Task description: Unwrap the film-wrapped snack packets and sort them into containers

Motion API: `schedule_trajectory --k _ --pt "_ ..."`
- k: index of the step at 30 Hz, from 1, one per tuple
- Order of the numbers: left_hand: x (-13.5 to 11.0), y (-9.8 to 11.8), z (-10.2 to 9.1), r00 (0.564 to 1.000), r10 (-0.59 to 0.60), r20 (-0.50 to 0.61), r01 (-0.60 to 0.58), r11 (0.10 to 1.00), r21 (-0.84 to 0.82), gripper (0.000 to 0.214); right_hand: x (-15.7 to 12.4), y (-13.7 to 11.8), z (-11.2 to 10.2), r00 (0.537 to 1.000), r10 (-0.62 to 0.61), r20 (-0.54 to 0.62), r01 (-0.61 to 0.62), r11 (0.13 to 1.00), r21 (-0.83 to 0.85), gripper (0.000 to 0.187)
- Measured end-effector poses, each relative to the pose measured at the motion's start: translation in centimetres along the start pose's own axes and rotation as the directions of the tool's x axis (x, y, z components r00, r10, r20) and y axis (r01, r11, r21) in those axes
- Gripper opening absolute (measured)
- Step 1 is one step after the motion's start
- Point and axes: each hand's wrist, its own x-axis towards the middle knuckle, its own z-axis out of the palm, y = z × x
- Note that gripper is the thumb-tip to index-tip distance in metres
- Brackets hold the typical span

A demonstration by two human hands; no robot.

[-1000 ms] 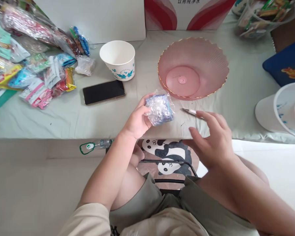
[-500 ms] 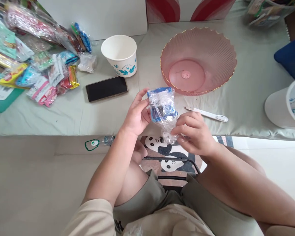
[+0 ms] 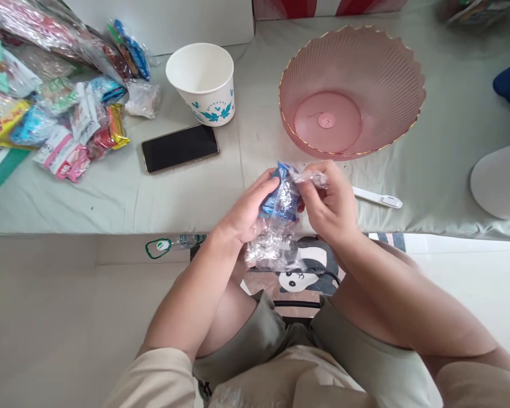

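Observation:
A small blue snack packet (image 3: 276,201) wrapped in clear plastic is held over the table's front edge. My left hand (image 3: 250,207) is closed around its left side, thumb on top. Crinkled clear plastic wrap (image 3: 274,246) hangs below the packet. At its upper right, my right hand (image 3: 329,198) pinches a gathered piece of that wrap between thumb and fingers. Just beyond my right hand lies a white utility knife (image 3: 378,197), partly hidden by the hand. What is printed on the packet cannot be read.
A pink ribbed bowl (image 3: 352,73) with a gold wavy rim stands beyond my hands. To the left are a white paper cup (image 3: 212,107), a black phone (image 3: 181,148) and a pile of wrapped snacks (image 3: 63,153). Another white cup (image 3: 499,181) is at the right edge.
My right hand has moved up from the packet's lower end to its upper right and now grips wrap there. The packet has turned, and loose plastic spreads below it.

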Motion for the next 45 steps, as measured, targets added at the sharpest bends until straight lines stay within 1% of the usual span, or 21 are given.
schedule_trajectory --k 2,4,9,12,14,16,17,19,21,24,26,28,30,31,32,34,36,37,41,43,45 --pt "-0.7 0.6 -0.4 0.995 -0.089 0.054 0.091 0.995 -0.031 0.043 0.0 -0.5 0.6 0.997 0.074 -0.014 -0.071 0.988 0.137 0.021" --pt "-1.4 1.4 -1.2 0.99 -0.123 0.065 0.123 0.992 -0.002 0.049 0.4 -1.1 1.0 0.995 0.098 -0.026 -0.091 0.976 0.2 0.028" --pt "-2.4 3.0 -3.2 0.997 -0.065 0.027 0.065 0.998 0.006 0.05 2.3 -2.1 2.5 0.996 -0.007 -0.086 0.022 0.983 0.18 0.029" --pt "-1.9 3.0 -3.5 0.98 0.093 -0.176 -0.102 0.994 -0.038 0.044 2.7 -2.4 4.1 0.987 -0.113 -0.112 0.129 0.981 0.142 0.036" --pt "-1.4 2.7 -3.5 0.915 0.225 -0.335 -0.231 0.973 0.02 0.038 2.4 -2.5 5.2 0.989 -0.134 -0.053 0.139 0.986 0.093 0.047" --pt "-1.1 2.5 -3.5 0.866 0.298 -0.401 -0.288 0.954 0.089 0.039 2.2 -2.3 6.1 0.994 -0.099 0.053 0.097 0.995 0.03 0.052" --pt "-1.1 2.5 -3.6 0.861 0.312 -0.403 -0.296 0.95 0.102 0.041 2.2 -2.1 6.3 0.993 -0.069 0.097 0.07 0.998 -0.001 0.048" --pt "-1.4 2.8 -3.9 0.879 0.298 -0.373 -0.289 0.954 0.079 0.043 2.5 -1.4 6.4 0.996 -0.016 0.092 0.021 0.998 -0.051 0.03" --pt "-1.9 3.5 -4.5 0.903 0.256 -0.344 -0.264 0.964 0.023 0.041 2.9 -0.7 6.2 1.0 -0.017 0.002 0.017 0.993 -0.119 0.019" --pt "-2.8 4.9 -5.3 0.929 0.166 -0.33 -0.196 0.979 -0.06 0.041 3.2 -0.2 5.9 0.978 -0.19 -0.084 0.144 0.91 -0.388 0.023" --pt "-3.1 5.7 -5.5 0.929 0.137 -0.344 -0.177 0.98 -0.088 0.042 3.0 -0.4 6.1 0.944 -0.328 -0.038 0.253 0.791 -0.558 0.03" --pt "-3.1 5.9 -5.5 0.922 0.134 -0.363 -0.18 0.979 -0.094 0.041 2.8 -0.9 6.4 0.913 -0.407 0.001 0.323 0.723 -0.611 0.036" --pt "-2.8 5.7 -5.5 0.917 0.125 -0.378 -0.174 0.98 -0.098 0.036 2.6 -1.4 6.7 0.9 -0.433 0.055 0.39 0.739 -0.55 0.033" --pt "-2.5 5.5 -5.5 0.916 0.115 -0.385 -0.166 0.981 -0.102 0.033 2.6 -1.6 6.8 0.911 -0.401 0.095 0.394 0.781 -0.485 0.029" --pt "-2.3 5.2 -5.5 0.915 0.104 -0.39 -0.156 0.982 -0.105 0.029 2.7 -1.9 6.8 0.932 -0.33 0.151 0.363 0.841 -0.401 0.023" --pt "-1.9 4.6 -5.5 0.912 0.097 -0.399 -0.15 0.983 -0.102 0.025 2.7 -2.2 6.9 0.957 -0.112 0.269 0.177 0.957 -0.229 0.013" --pt "-1.6 4.0 -5.4 0.912 0.104 -0.397 -0.152 0.984 -0.091 0.027 2.7 -2.4 7.0 0.935 0.095 0.343 -0.064 0.993 -0.099 0.015" --pt "-1.6 3.8 -5.3 0.913 0.115 -0.391 -0.158 0.984 -0.08 0.029 2.6 -2.3 7.0 0.919 0.153 0.364 -0.151 0.988 -0.035 0.02" --pt "-1.3 3.1 -4.6 0.919 0.212 -0.331 -0.218 0.976 0.02 0.034 2.3 -1.3 7.5 0.888 0.239 0.393 -0.331 0.925 0.186 0.04" --pt "-1.2 2.8 -4.3 0.911 0.288 -0.294 -0.27 0.957 0.102 0.042 2.1 -0.6 7.8 0.91 0.246 0.333 -0.336 0.909 0.248 0.053" --pt "-1.2 2.5 -4.1 0.869 0.388 -0.307 -0.344 0.92 0.19 0.058 2.0 -0.1 8.0 0.937 0.241 0.252 -0.308 0.911 0.275 0.063"
